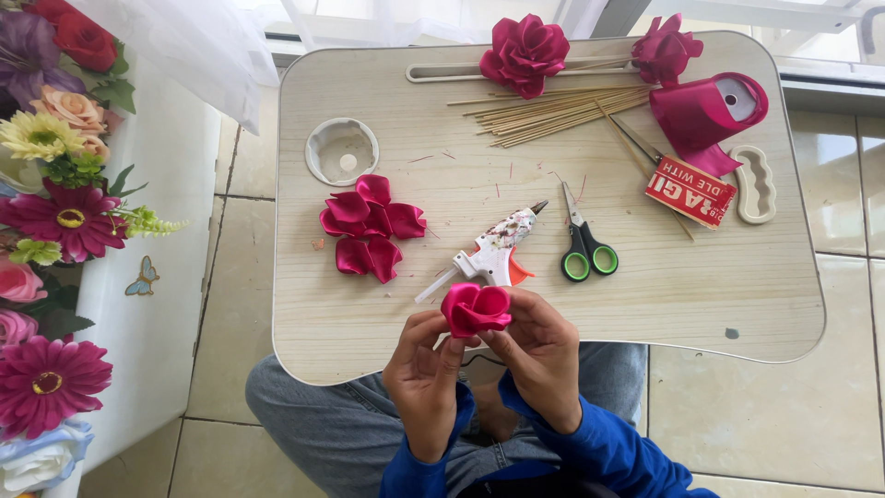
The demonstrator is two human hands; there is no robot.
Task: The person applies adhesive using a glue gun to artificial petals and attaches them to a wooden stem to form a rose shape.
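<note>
Tiled floor and a white cloth-draped stand of artificial flowers (55, 221) frame a pale wood-grain lap desk (719, 304) seen from above. At its near edge, a small half-formed magenta satin ribbon rose (477, 308) is pinched between both hands, just over the desk rim. Left hand (424, 373) fingers (452, 355) are closed on the bud's lower left side; right hand (542, 355) fingers (502, 339) are closed on its lower right and base. The bud sits above and between the fingertips, opening turned up toward the camera, so no long axis is shown; whether a stick is under it cannot be told. Both hands are equally near it, touching.

Just beyond the bud, a white hot-glue gun with orange trigger (493, 254) is lain diagonally, nozzle pointed up-right, handle end toward the left hand; it is nearer the right hand's fingers than anything else loose. Beside it to the right, black scissors with green-lined handles (583, 247) are lain closed, blades pointing away. To the left, a pile of folded magenta satin petals (369, 229) is lain near the left hand's side. Further back: a round white plastic lid (342, 150), a bundle of thin bamboo skewers (553, 111), two finished magenta ribbon roses (524, 53), a spool of magenta satin ribbon (708, 111), a red tape roll with dispenser (691, 191).
</note>
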